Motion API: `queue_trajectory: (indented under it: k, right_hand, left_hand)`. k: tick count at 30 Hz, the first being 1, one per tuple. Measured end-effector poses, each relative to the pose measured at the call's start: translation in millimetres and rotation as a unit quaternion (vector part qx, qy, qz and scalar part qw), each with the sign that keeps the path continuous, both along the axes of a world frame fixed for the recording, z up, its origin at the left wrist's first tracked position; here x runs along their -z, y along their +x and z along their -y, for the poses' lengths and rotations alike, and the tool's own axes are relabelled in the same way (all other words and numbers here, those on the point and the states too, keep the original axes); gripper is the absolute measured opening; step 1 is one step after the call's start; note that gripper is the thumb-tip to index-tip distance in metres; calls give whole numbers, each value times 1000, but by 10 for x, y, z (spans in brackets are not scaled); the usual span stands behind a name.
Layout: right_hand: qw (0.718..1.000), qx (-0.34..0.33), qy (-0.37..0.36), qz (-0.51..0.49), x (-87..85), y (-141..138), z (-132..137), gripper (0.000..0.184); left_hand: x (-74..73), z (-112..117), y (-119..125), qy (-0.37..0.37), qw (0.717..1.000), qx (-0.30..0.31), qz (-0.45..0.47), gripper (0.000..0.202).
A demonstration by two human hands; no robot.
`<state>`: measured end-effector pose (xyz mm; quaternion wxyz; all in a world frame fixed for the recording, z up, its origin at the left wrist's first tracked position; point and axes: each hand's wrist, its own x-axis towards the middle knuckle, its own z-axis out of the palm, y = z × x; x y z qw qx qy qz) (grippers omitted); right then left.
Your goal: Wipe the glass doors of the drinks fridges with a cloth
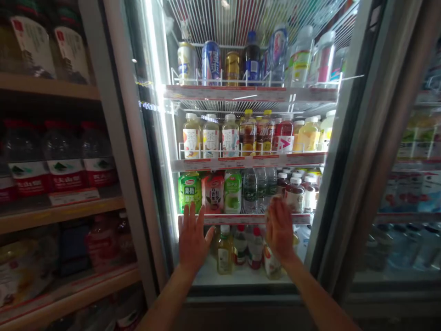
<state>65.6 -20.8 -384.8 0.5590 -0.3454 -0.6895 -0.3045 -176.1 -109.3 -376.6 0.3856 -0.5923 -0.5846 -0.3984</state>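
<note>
My left hand (193,236) is raised with its fingers spread, in front of the lower shelves of a lit drinks fridge. Behind its fingertips stand a green drink bottle (189,188) and a red-labelled drink bottle (212,191). My right hand (279,230) is up at the third shelf's edge, near clear water bottles (250,188) and a dark-capped bottle (295,193). Its fingers are blurred, so I cannot make out whether they hold anything. Below it, on the bottom shelf, a bottle with a fruit label (272,263) is partly hidden by the hand.
More bottles and cans fill the upper shelves, such as a blue can (211,62) and a white-capped tea bottle (230,133). Wire rails front the shelves. A metal door frame (375,174) is at right. Wooden shelving (62,202) with red-capped bottles stands at left.
</note>
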Motion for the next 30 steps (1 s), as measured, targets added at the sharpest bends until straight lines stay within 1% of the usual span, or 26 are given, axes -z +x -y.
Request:
queue_trajectory:
  k: [2,3,4,5,8,9,10,11,13,14,15,16,17,18,20,21,22,23,24,26,27,28,29,30]
  right_hand:
    - [996,29,16,-80,-68,147,-71,62]
    - [994,36,21,-104,-94,164,-84,62]
    - [994,36,22,-105,-110,142,-82,61]
    - [996,29,21,-81,-118,94,-67,61]
    - [998,-7,11,58,-140,-4,-33,63]
    - [996,-11,13,86,-165,34,-51,63]
    - [996,-7,20,88,-204,114,-87,63]
    - [998,5,31,62,-253,223,-140,62]
    - [997,40,57,-44,-363,449,-259,59]
    - [991,57,66,-101,-408,523,-304,58]
    - [986,68,67,-138,-438,553,-328,57]
    - [984,70,63,-150,-448,536,-327,57]
    - [988,64,56,-129,-440,484,-304,58]
    - [994,50,50,-81,-420,414,-264,60]
    - [998,11,38,51,-384,312,-180,63]
    - [994,-3,34,101,-387,316,-155,63]
    - [992,-8,34,124,-411,365,-148,63]
    - [993,-4,36,113,-457,450,-161,62]
    - [997,9,40,71,-520,555,-189,60]
    - [997,43,52,-46,-658,734,-262,58]
    - [993,53,57,-85,-710,774,-288,58]
    - [993,52,57,-93,-741,773,-296,59]
    - [995,41,54,-71,-749,737,-286,59]
    - [998,23,48,-18,-741,679,-262,59]
  left_hand:
    - [-102,-66,41,-7,1000,3,10,65]
    - [-130,-99,57,-13,1000,2,14,66]
    - [-144,-129,68,-19,1000,0,17,67]
    - [-144,-153,75,-23,1000,-3,20,67]
    - [-106,-193,67,-26,999,-17,19,67]
    - [-92,-198,58,-25,999,-21,16,67]
    - [-81,-201,48,-24,999,-22,13,67]
    - [-74,-203,39,-22,999,-23,12,66]
    - [-67,-206,28,-21,999,-23,11,65]
    - [-68,-208,26,-21,999,-23,10,65]
    - [-70,-209,27,-21,999,-23,9,64]
    - [-72,-209,30,-22,999,-22,10,64]
    - [-77,-207,33,-22,999,-21,11,64]
    - [-82,-203,37,-22,1000,-19,12,63]
    - [-98,-186,42,-21,1000,-15,15,61]
    - [-110,-171,43,-24,1000,-13,16,60]
    - [-124,-154,44,-28,999,-12,16,59]
    - [-141,-133,44,-36,999,-10,17,58]
    - [-161,-110,45,-46,999,-8,19,57]
    - [-204,-66,50,-67,997,-2,27,55]
    - [-226,-46,56,-77,997,1,30,54]
    - [-247,-29,65,-85,996,4,35,54]
    - [-266,-15,76,-91,995,5,39,53]
    - [-284,-5,90,-94,995,3,44,53]
